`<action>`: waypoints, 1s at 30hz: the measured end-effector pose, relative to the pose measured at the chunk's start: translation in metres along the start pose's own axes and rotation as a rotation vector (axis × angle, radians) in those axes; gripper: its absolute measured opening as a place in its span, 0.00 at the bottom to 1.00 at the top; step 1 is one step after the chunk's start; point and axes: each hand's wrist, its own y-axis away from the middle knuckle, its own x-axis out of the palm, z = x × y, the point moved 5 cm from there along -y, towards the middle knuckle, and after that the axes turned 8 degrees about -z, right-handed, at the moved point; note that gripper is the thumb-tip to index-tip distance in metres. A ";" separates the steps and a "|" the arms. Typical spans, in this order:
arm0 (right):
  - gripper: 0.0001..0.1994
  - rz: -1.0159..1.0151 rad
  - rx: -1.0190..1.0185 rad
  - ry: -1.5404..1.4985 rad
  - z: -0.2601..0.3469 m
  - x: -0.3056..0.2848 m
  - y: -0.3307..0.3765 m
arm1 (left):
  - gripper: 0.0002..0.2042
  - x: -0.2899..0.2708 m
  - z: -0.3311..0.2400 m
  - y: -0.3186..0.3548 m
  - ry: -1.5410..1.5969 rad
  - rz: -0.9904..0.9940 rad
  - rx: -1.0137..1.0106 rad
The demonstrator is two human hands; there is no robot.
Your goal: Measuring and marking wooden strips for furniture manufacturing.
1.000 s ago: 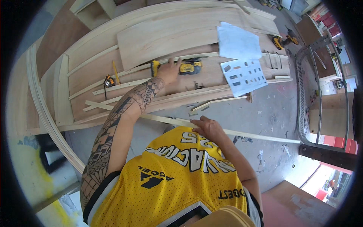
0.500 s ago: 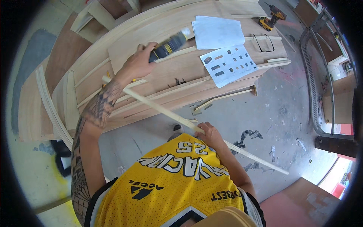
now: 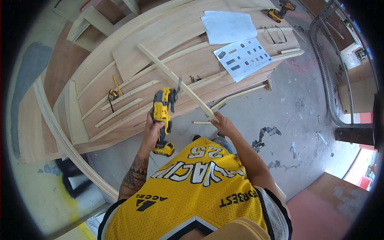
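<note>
My left hand point(image 3: 154, 126) grips a yellow and black cordless power tool point(image 3: 163, 116) upright in front of my chest, its blade end pointing up toward a long thin wooden strip point(image 3: 176, 80). My right hand point(image 3: 224, 125) holds the near end of that strip, which slants up and to the left over the curved plywood structure point(image 3: 168, 36). The tool's blade sits close to the strip's middle; whether it touches is unclear.
Two paper sheets point(image 3: 236, 40) lie on the plywood at the upper right, with another yellow drill point(image 3: 280, 10) beyond. A small yellow tool point(image 3: 113, 94) rests among loose wooden slats point(image 3: 128, 96). A short wood piece point(image 3: 202, 122) and scraps lie on the concrete floor.
My left hand picked the power tool off the plywood and drew it back toward my body. The strip swung from lying low across me to slanting up over the plywood.
</note>
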 end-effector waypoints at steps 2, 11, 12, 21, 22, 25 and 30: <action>0.23 -0.032 -0.054 -0.052 0.007 0.009 -0.006 | 0.37 -0.014 0.015 0.020 -0.074 0.022 0.036; 0.21 0.047 0.008 -0.004 0.061 0.044 -0.081 | 0.60 -0.069 0.024 0.041 -0.187 0.162 -0.039; 0.21 0.045 -0.028 -0.003 0.069 0.048 -0.089 | 0.60 -0.074 0.021 0.036 -0.208 0.182 -0.026; 0.23 0.002 -0.074 0.093 0.091 0.063 -0.132 | 0.61 -0.107 -0.006 -0.025 -0.767 0.143 -0.023; 0.23 -0.002 -0.093 0.082 0.089 0.064 -0.136 | 0.61 -0.107 -0.010 -0.033 -0.772 0.142 -0.021; 0.25 0.009 -0.102 0.191 0.081 0.066 -0.144 | 0.60 -0.102 -0.028 -0.055 -0.957 0.191 0.079; 0.29 0.053 -0.099 0.198 0.077 0.065 -0.145 | 0.59 -0.084 -0.053 -0.068 -1.107 0.253 0.069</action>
